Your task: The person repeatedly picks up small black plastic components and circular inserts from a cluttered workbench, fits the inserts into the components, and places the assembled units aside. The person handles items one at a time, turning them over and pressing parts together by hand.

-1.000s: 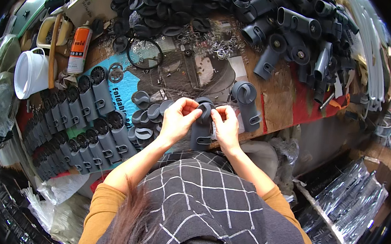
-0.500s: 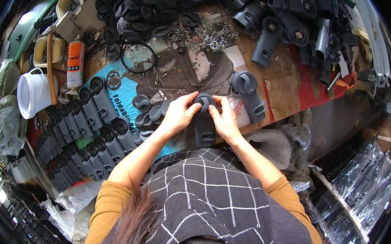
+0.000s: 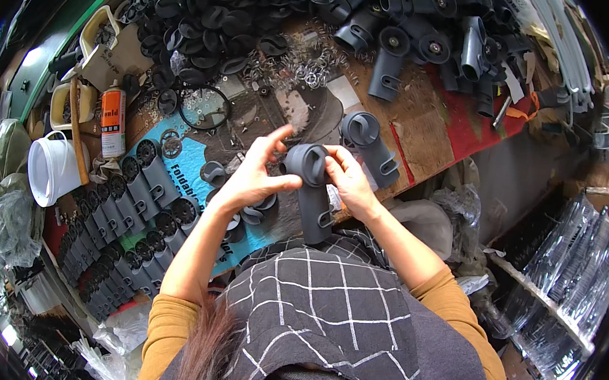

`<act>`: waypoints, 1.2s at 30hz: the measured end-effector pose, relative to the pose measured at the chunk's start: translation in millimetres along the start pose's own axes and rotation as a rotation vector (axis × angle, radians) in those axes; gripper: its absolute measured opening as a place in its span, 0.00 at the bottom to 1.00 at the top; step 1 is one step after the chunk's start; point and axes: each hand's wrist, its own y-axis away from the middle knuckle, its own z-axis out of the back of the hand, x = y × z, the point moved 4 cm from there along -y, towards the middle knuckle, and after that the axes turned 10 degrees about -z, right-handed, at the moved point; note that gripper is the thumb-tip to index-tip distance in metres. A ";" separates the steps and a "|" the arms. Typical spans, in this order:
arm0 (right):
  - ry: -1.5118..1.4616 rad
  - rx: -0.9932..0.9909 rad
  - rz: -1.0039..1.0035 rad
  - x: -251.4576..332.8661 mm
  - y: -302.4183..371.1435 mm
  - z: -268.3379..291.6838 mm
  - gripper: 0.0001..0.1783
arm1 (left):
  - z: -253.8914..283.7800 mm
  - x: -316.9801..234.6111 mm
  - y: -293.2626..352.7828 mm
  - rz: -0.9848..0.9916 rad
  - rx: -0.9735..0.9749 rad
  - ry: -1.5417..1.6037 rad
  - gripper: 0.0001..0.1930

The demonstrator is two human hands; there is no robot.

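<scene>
In front of my lap is a dark grey plastic tube fitting (image 3: 314, 216) with a round knob (image 3: 305, 163) on its upper end. My right hand (image 3: 352, 185) pinches the knob's right side between thumb and fingers. My left hand (image 3: 253, 176) is off the part, just to its left, with thumb and fingers spread and nothing in them. A similar fitting with a knob (image 3: 361, 129) lies on the bench to the right. Beside my left hand, a few loose grey knobs (image 3: 214, 173) rest on a blue printed sheet (image 3: 195, 187), partly hidden by my wrist.
Rows of grey fittings (image 3: 134, 203) stand at the left. Black knobs (image 3: 210, 27) heap at the back, beside scattered metal springs (image 3: 316, 70). More fittings (image 3: 390, 63) pile at the far right. A spray can (image 3: 113, 122), a hammer (image 3: 77, 131) and a white bucket (image 3: 53, 173) are at left.
My left hand has let go of the knob and moved left, its fingers opening. The right hand keeps its hold on the fitting, which now tilts slightly.
</scene>
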 end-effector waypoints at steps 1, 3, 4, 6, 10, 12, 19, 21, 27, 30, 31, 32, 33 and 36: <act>-0.149 0.110 0.030 11.1 9.4 -4.2 0.15 | 3.3 -11.5 4.5 -0.084 -0.008 0.145 0.46; 0.142 -0.088 0.149 31.4 23.7 -11.2 0.14 | -8.7 -21.6 9.4 0.085 0.156 0.328 0.50; 0.373 -0.220 0.220 44.7 33.9 -10.3 0.15 | -10.2 -30.5 10.4 0.066 0.163 0.331 0.49; 0.655 -0.312 0.319 62.8 51.6 -18.4 0.17 | -13.2 -48.4 16.4 0.004 0.169 0.318 0.45; 0.798 -0.242 0.556 77.8 78.8 -44.8 0.14 | -16.4 -79.6 33.6 -0.167 0.212 0.122 0.44; 0.794 -0.223 0.574 77.9 88.0 -49.3 0.12 | -23.1 -87.5 43.5 -0.195 0.207 0.062 0.44; 0.718 -0.241 0.676 75.0 94.3 -46.1 0.10 | -31.1 -95.9 49.4 -0.407 0.011 -0.140 0.45; 0.681 -0.234 0.666 73.8 93.3 -44.5 0.10 | -31.8 -98.3 48.9 -0.484 -0.017 -0.199 0.45; 0.582 -0.214 0.532 71.0 94.2 -43.7 0.12 | -30.5 -101.5 47.6 -0.562 -0.062 -0.258 0.45; 0.560 -0.211 0.482 75.0 94.7 -44.3 0.12 | -30.3 -102.8 45.3 -0.564 -0.047 -0.311 0.48; 0.567 -0.207 0.474 77.3 94.6 -44.5 0.12 | -30.0 -103.3 44.5 -0.558 -0.049 -0.315 0.47; 0.572 -0.204 0.464 79.7 94.7 -44.6 0.13 | -29.8 -104.8 44.2 -0.565 -0.054 -0.324 0.47; 0.562 -0.207 0.466 82.9 94.3 -44.2 0.13 | -29.1 -106.3 43.5 -0.569 -0.067 -0.334 0.47; 0.552 -0.186 0.457 90.2 93.5 -44.9 0.13 | -27.9 -110.9 42.9 -0.556 -0.092 -0.288 0.46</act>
